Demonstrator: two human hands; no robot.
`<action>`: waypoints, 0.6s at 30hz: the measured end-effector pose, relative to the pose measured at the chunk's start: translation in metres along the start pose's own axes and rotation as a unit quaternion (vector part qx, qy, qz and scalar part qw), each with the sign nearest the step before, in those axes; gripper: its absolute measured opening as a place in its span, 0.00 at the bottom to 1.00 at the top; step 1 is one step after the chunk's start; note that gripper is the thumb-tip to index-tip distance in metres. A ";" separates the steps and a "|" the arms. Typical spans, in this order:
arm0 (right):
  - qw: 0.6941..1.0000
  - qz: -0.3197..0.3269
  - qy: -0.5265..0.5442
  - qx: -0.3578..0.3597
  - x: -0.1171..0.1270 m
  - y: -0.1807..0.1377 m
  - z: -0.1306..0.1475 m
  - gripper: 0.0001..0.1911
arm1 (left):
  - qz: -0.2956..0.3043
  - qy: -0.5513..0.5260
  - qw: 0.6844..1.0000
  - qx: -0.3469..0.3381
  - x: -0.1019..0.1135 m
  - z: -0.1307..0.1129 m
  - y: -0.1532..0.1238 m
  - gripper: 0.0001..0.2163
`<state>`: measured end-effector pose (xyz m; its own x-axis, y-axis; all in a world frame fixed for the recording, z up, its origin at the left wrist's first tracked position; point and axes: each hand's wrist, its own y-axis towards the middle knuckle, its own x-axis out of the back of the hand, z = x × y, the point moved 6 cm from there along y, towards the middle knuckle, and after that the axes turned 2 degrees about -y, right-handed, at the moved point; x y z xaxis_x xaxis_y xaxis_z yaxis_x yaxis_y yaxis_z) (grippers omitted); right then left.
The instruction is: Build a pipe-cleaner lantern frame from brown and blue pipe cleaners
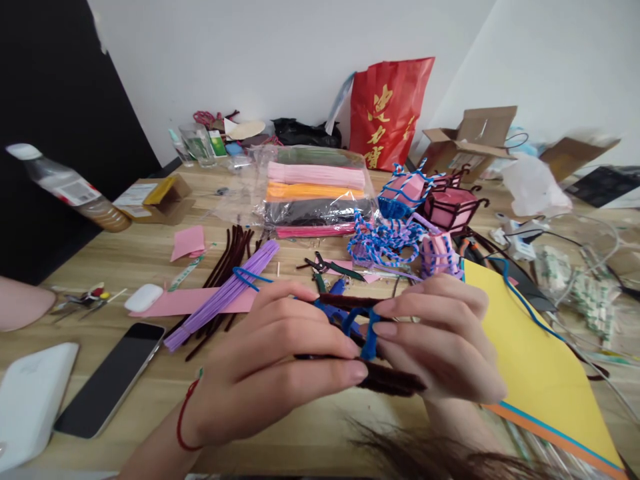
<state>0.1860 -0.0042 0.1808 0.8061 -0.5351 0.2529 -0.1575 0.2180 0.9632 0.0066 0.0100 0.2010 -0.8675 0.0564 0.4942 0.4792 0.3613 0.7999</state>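
My left hand point(270, 360) and my right hand point(440, 340) meet at the middle of the wooden table point(150, 253), both pinched on a small piece made of dark brown and blue pipe cleaners point(365, 340). A blue strand wraps around the brown stems between my fingertips. A red string bracelet point(183, 417) circles my left wrist. Just beyond my left hand lie a bundle of purple pipe cleaners point(225, 297) and loose dark brown pipe cleaners point(233, 250).
A yellow sheet point(530, 360) lies at the right. Pliers point(333, 268), pink paper point(187, 241), a phone point(113, 380), a white earbud case point(143, 297) and a clear bag of coloured pipe cleaners point(315, 193) are around. Finished pipe-cleaner baskets point(425, 207), a bottle point(70, 190), a red bag point(387, 110) and boxes stand behind.
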 end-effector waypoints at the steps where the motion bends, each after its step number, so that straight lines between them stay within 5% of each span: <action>1: 1.000 -0.001 -0.010 -0.009 0.000 0.000 0.002 0.07 | 0.005 0.004 1.000 0.002 0.000 0.000 -0.001 0.07; 7: 0.997 -0.016 -0.065 -0.043 0.004 -0.003 0.010 0.05 | -0.021 -0.038 0.996 0.079 -0.008 0.011 -0.006 0.06; 12: 0.987 0.119 -0.103 -0.041 0.009 -0.010 0.013 0.12 | -0.005 -0.047 0.989 0.141 -0.014 0.010 -0.006 0.13; 18: 0.987 0.102 -0.116 -0.037 0.015 -0.017 0.019 0.12 | 0.024 -0.102 0.973 0.206 -0.015 0.012 -0.006 0.04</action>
<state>0.1902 -0.0315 0.1698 0.6081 -0.6447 0.4632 -0.2536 0.3952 0.8829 0.0150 0.0182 0.1853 -0.8740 0.2511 0.4161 0.4622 0.6940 0.5520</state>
